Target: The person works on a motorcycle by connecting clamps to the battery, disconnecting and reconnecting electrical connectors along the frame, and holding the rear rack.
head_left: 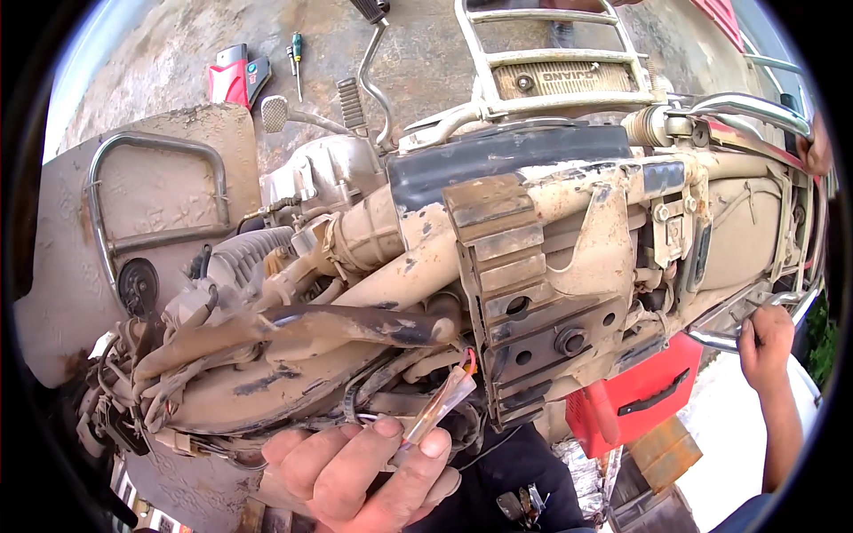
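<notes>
My left hand [360,475] is closed at the lower middle, pinching a wire connector in a clear plastic sleeve [447,401] between thumb and fingers. Pink-red wire shows at the sleeve's upper end, close to the slotted metal bracket [506,302]. Around it lies the dusty, tan-coated motor vehicle frame [400,289], turned on its side, with a bundle of dark cables [378,377] just above my fingers. Over at the right, my right hand [769,345] is wrapped around a metal rail [715,340] of the vehicle. Part of that grip is hidden.
A red case with black handle [657,391] stands below the frame. On the ground lie a green-handled screwdriver [298,62] and a red-and-grey box [233,75]. A chrome rack [560,58] sticks up at the top. Another person's hand [813,147] touches the far-right rails.
</notes>
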Demonstrator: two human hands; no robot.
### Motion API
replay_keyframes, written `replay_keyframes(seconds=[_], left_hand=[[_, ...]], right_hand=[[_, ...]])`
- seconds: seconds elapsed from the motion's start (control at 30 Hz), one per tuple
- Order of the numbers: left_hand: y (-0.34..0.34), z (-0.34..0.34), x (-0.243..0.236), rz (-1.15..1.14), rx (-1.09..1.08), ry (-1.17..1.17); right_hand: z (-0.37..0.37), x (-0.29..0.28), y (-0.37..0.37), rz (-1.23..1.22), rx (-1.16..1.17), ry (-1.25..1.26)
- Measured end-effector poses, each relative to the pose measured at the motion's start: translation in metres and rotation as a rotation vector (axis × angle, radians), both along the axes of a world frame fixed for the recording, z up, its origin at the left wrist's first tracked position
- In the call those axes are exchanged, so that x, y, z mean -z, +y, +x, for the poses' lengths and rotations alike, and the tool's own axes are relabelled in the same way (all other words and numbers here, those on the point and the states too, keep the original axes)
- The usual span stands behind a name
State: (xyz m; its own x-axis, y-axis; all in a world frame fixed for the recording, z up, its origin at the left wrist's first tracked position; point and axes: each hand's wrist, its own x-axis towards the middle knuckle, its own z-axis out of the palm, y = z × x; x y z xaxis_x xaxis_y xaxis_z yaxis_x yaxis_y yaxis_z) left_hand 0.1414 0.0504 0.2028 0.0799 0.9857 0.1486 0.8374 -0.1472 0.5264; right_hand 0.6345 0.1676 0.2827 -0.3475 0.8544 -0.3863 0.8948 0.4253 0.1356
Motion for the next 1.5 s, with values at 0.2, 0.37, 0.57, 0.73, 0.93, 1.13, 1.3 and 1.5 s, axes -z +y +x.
replay_keyframes(seconds=[0.2,0.37,0.57,0.73,0.93,1.13,1.3,1.5], left_hand=[[0.012,0.013,-0.012,-0.029,-0.007,-0.051],[0.023,0.007,-0.018,-0.056,-0.017,-0.088],[0.041,0.002,-0.010,0.083,-0.013,-0.147],[0.048,-0.003,0.000,0.086,0.026,-0.216],[0.056,-0.004,-0.008,0.011,-0.020,-0.146],[0.057,0.003,-0.002,0.018,-0.076,-0.137],[0.052,0.000,-0.006,-0.069,-0.093,-0.182],[0.051,-0.008,-0.018,-0.238,-0.025,-0.237]], right_hand=[[0.017,0.008,-0.009,-0.014,0.079,0.007],[0.014,0.013,-0.008,-0.037,0.080,0.030],[0.036,0.001,-0.009,-0.153,0.160,-0.074],[0.028,0.006,-0.012,-0.091,0.125,-0.021],[0.029,0.008,-0.009,-0.142,0.115,-0.054],[0.035,0.002,-0.007,-0.195,0.128,-0.058],[0.040,0.001,-0.008,-0.228,0.115,-0.049],[0.055,-0.007,-0.013,-0.265,0.152,-0.071]])
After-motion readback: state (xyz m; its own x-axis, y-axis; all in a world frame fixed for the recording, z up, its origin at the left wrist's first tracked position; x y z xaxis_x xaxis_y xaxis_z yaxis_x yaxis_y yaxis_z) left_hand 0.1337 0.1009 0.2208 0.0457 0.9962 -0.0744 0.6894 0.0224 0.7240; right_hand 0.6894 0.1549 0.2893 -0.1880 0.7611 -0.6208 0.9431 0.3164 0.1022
